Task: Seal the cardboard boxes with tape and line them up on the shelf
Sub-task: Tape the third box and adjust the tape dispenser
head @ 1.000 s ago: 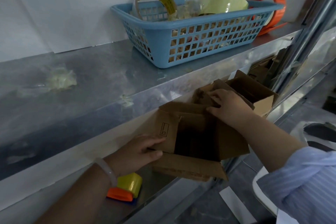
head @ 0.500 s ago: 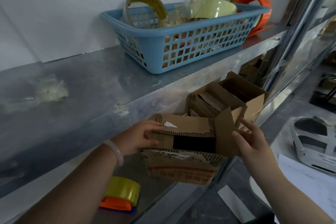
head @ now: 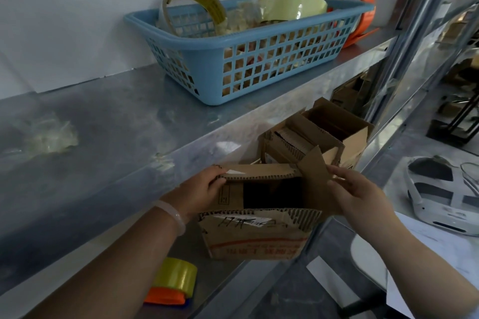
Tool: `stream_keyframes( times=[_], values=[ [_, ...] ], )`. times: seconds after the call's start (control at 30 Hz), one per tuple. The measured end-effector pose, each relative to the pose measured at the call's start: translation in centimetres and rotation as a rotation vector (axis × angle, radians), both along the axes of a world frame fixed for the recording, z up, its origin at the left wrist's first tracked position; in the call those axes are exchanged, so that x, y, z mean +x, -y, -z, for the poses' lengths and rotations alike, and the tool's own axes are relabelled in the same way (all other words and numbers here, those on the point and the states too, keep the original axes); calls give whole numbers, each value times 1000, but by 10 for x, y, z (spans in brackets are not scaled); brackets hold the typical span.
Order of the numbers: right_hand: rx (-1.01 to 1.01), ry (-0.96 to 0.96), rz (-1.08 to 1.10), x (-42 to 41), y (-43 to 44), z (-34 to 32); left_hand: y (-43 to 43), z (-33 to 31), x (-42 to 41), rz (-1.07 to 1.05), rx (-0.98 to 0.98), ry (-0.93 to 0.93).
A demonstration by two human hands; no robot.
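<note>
The left hand (head: 204,189) grips the left top corner of an open box (head: 259,234), its fingers curled over the edge of the far flap. The right hand (head: 359,195) lies with straight fingers against the outside of the raised right flap, holding nothing. The hands are apart, one on each side of the box. The box sits at the near edge of the lower shelf (head: 228,290), top unsealed, near flap folded down toward the camera. Just beyond it to the right stand two more open boxes (head: 334,134), close together. A yellow tape roll (head: 177,278) on an orange holder lies on the lower shelf, near left, under the left forearm. On the upper shelf (head: 116,124) sits a blue basket (head: 259,65) with tape rolls in it. A white headset (head: 440,202) lies far right.
</note>
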State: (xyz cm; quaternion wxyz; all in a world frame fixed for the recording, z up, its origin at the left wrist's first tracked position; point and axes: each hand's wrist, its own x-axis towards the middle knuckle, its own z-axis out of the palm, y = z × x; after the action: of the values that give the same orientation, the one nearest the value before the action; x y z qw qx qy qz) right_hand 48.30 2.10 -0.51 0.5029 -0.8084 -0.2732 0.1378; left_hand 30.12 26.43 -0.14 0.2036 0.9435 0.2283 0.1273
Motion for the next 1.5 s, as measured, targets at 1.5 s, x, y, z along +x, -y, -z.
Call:
stream_keyframes(
  times=[1.5],
  values=[
    [-504, 698, -907, -1, -110, 55, 87, 111, -148, -1222, -740, 620]
  ],
)
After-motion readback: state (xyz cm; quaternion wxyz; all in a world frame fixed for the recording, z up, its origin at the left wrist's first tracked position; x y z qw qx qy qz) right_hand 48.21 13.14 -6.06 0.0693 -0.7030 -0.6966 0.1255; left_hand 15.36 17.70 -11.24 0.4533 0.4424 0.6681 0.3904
